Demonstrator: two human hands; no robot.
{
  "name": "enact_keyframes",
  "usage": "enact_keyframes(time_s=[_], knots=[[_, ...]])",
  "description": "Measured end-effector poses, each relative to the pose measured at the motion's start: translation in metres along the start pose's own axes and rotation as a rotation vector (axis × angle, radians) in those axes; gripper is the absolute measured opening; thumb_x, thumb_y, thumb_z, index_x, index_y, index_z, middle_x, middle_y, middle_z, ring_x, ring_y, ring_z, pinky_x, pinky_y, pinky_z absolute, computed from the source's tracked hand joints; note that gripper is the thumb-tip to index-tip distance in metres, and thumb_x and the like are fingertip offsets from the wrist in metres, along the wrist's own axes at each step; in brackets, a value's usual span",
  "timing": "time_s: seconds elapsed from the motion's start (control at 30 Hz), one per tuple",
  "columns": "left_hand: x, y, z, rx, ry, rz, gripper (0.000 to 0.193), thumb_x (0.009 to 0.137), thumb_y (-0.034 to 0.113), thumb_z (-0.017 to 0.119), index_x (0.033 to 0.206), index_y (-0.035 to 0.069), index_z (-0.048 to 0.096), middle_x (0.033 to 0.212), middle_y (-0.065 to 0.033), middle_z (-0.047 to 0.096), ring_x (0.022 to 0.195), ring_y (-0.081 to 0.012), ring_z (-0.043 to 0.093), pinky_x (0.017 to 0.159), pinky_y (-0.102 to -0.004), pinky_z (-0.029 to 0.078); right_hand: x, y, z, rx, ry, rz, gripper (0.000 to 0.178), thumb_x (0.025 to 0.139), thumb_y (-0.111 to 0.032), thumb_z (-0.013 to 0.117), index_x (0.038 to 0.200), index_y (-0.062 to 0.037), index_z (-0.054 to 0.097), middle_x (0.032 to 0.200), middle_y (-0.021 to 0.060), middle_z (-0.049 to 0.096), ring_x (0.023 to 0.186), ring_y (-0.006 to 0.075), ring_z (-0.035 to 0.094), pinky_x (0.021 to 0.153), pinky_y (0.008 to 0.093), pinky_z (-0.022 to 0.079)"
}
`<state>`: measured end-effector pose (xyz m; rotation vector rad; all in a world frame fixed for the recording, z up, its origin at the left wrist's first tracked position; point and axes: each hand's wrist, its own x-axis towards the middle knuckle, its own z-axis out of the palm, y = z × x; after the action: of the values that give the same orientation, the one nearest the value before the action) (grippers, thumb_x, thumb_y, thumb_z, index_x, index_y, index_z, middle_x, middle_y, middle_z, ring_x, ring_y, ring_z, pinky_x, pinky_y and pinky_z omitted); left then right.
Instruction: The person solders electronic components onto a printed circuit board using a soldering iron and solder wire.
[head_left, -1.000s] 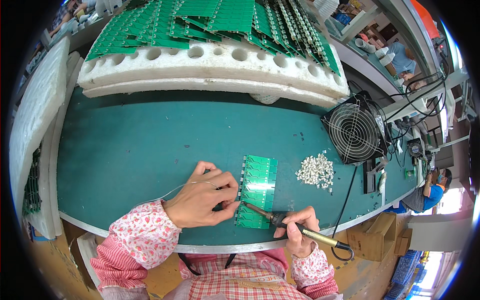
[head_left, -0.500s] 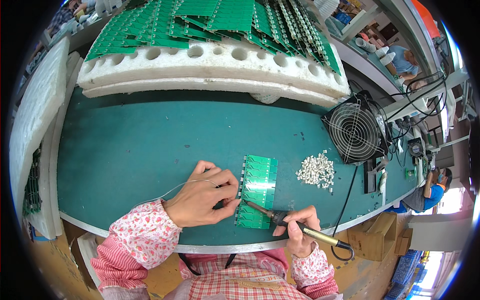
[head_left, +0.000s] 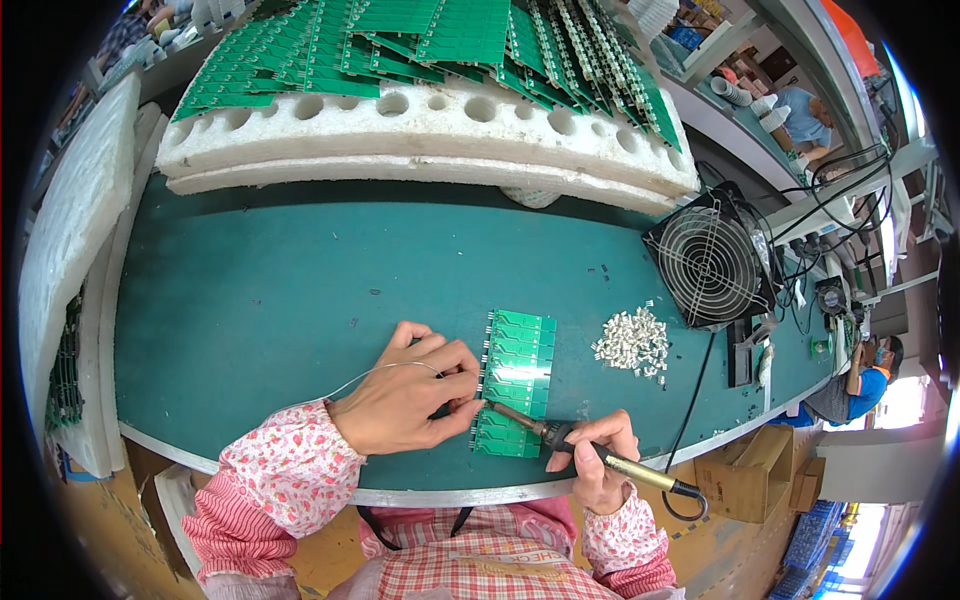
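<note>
A green circuit board panel lies flat on the green mat near the front edge. My left hand rests at the panel's left edge, fingers pinched on a thin solder wire that arcs back over my wrist. My right hand grips a soldering iron with a black and yellow handle. Its tip touches the panel's left edge, right by my left fingertips.
A heap of small silver parts lies right of the panel. A black fan stands at the right with cables. White foam blocks stacked with green boards run along the back, and more foam stands at the left. Another person sits at far right.
The soldering iron tip and my left fingers have shifted very slightly along the panel's left edge. Nothing else has moved.
</note>
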<state>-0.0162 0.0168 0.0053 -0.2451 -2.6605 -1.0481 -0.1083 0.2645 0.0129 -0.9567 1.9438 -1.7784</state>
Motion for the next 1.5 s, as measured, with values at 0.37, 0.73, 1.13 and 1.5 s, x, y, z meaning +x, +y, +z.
enact_keyframes(time_s=[0.37,0.73,1.13,1.5], knots=[[-0.006,0.002,-0.007,-0.048,-0.034,-0.032,0.01,0.079,0.009,0.067,0.078,0.009,0.057,0.09,0.0002,0.055,0.081,-0.0183,0.052,0.087,-0.0374,0.034,-0.011,0.005,-0.005,0.096,0.06,0.046,0.021,0.093,-0.019,0.058,0.096,0.0002,0.05,0.07,0.0121,0.064,0.054,0.0147,0.062,0.051,0.028,0.051],[-0.009,0.006,-0.002,-0.049,-0.03,0.047,0.007,0.076,0.008,0.066,0.078,0.007,0.06,0.091,-0.0002,0.056,0.084,-0.0193,0.052,0.089,-0.0386,0.034,-0.013,0.002,-0.005,0.079,0.022,0.036,0.018,0.093,-0.017,0.061,0.092,-0.0011,0.052,0.071,0.0107,0.065,0.055,0.0139,0.064,0.05,0.0261,0.051],[-0.007,0.009,0.0,0.006,-0.055,0.057,0.008,0.076,0.01,0.067,0.078,0.008,0.06,0.093,-0.001,0.056,0.087,-0.0202,0.053,0.092,-0.0413,0.034,-0.011,0.0,-0.005,0.061,-0.02,0.043,0.015,0.091,-0.013,0.062,0.09,-0.0005,0.054,0.072,0.0113,0.066,0.056,0.0143,0.066,0.05,0.0258,0.052],[-0.007,0.008,0.0,0.002,-0.062,0.057,0.009,0.076,0.01,0.067,0.077,0.008,0.058,0.093,-0.0012,0.055,0.087,-0.0201,0.052,0.092,-0.0415,0.034,-0.01,0.002,-0.004,0.067,-0.029,0.005,0.014,0.091,-0.012,0.063,0.089,-0.0002,0.054,0.071,0.0107,0.066,0.055,0.0135,0.065,0.05,0.0251,0.051]])
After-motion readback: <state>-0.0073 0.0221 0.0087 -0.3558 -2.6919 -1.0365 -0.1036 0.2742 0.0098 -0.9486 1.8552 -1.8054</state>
